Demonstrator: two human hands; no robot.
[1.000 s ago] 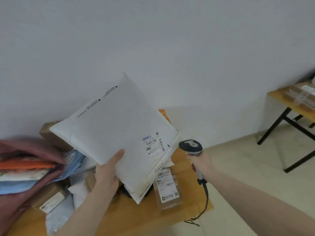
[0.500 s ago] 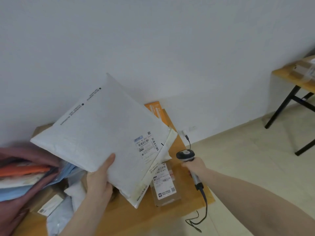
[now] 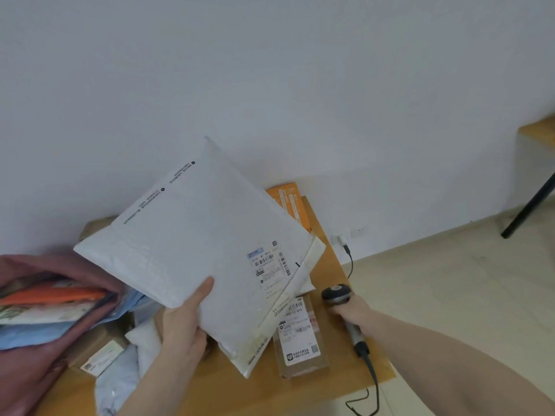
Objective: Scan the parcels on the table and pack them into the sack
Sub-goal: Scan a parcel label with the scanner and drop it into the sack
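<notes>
My left hand (image 3: 183,328) grips a large white padded mailer (image 3: 192,250) by its lower edge and holds it tilted above the table, its barcode label (image 3: 265,261) facing up. My right hand (image 3: 357,313) grips a grey handheld scanner (image 3: 338,295) low over the table's right edge, to the right of the mailer. A maroon sack (image 3: 36,352) lies open at the left, with orange, white and blue parcels inside. Under the mailer sits a small brown box (image 3: 300,343) with a white label.
The wooden table (image 3: 228,391) carries more parcels: a brown box (image 3: 99,352), white and blue poly bags (image 3: 120,382), an orange box (image 3: 289,202) at the back. The scanner cable (image 3: 371,382) hangs off the right edge. Another table's leg (image 3: 531,205) stands at the far right.
My right hand has lowered the scanner toward the table's right edge. The mailer has stayed in my left hand, and the view has shifted a little.
</notes>
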